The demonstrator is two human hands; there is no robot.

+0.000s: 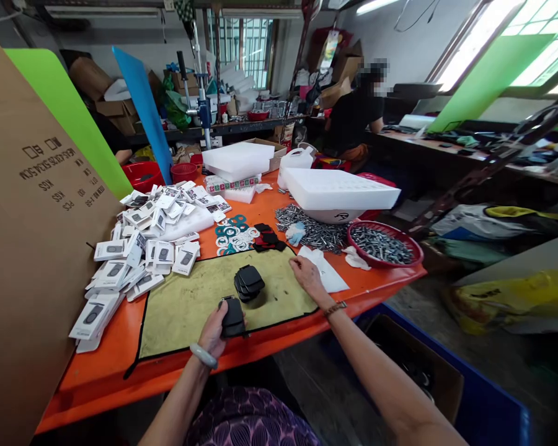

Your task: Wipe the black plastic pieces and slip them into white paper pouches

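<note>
A flat black case with rounded corners [233, 317] is in my left hand [215, 327], thumb on top, at the near edge of the yellow-green mat [181, 325]. Just beyond it lies a small stack of similar black cases [249, 283]. My right hand [307, 277] hovers at or rests on the mat's right side, fingers curled together; whatever is in them is too small to make out. Beside that hand lies a white sheet or bag [328, 272]. Black and red pieces [267, 238] and teal and white rings [235, 235] lie along the mat's far edge.
White printed boxes [160, 254] are heaped on the orange table [93, 378] at left, by a tall cardboard box [32, 235]. Metal parts [314, 229] lie loose and fill a red basket [385, 244] at right. White foam blocks [344, 189] stand behind. A person [353, 114] sits farther back.
</note>
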